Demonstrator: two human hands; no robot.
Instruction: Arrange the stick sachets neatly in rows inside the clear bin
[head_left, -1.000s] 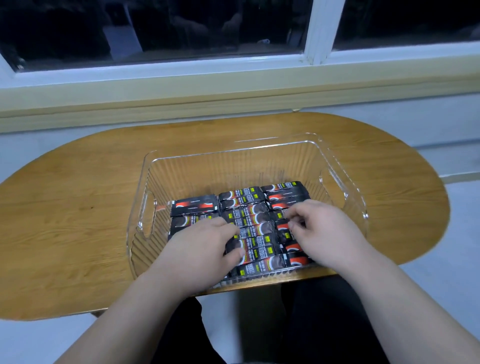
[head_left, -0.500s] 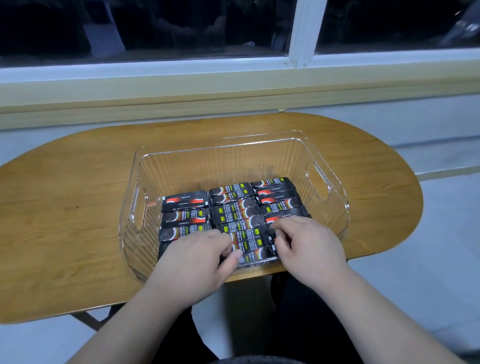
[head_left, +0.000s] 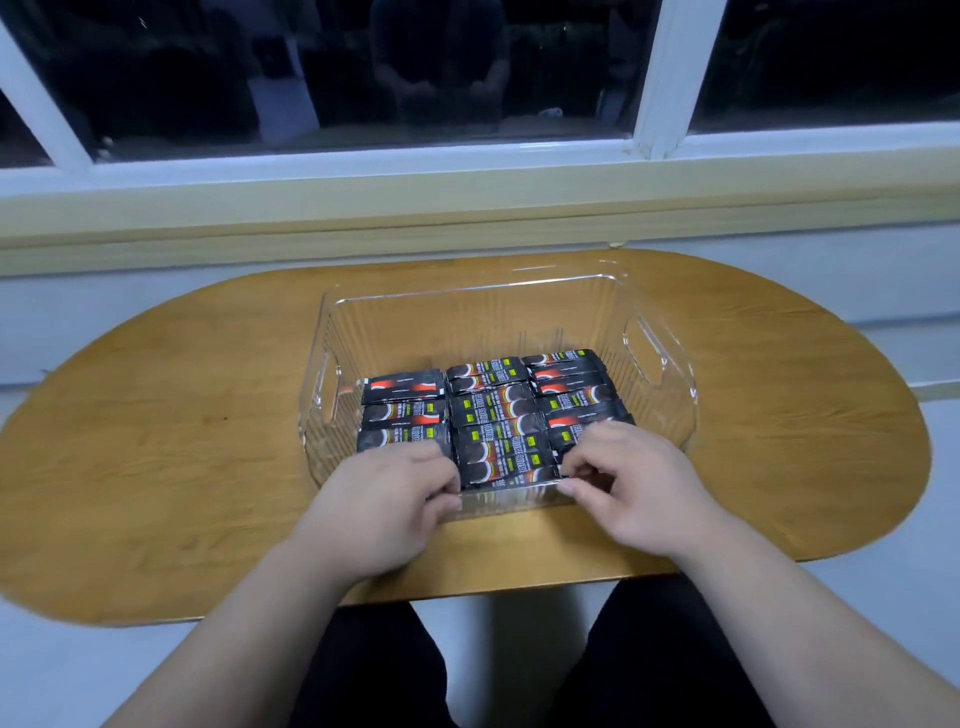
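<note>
Scene: A seated person is working over a clear bin (head_left: 582, 296) standing mid-tabletop (head_left: 182, 441), below a dark window (head_left: 363, 67).
Sachets: The stick sachets (head_left: 493, 415) are lying flat on the bin floor in three side-by-side columns, filling the half toward 6 o'clock; the floor toward 12 o'clock is showing bare.
Left hand: The left hand (head_left: 384, 512) is reaching over the near wall at about 7 o'clock of the bin, fingers (head_left: 441, 480) curled and narrow against the nearest packets where the left and middle columns meet; whether they are pinching one cannot be told.
Right hand: The right hand (head_left: 634, 483) is working at about 5 o'clock, fingertips drawn together on the near end of the right column, seemingly nipping a packet edge; the hold itself is hidden.
Step in hand: Judging by the layout, the near rows are being squared up.
Doing it well: Pressing both hands lightly inward, keeping packets flat, should be closing gaps without buckling them.
Risk: The slick wrappers look likely to ride over one another if pushed hard.
</note>
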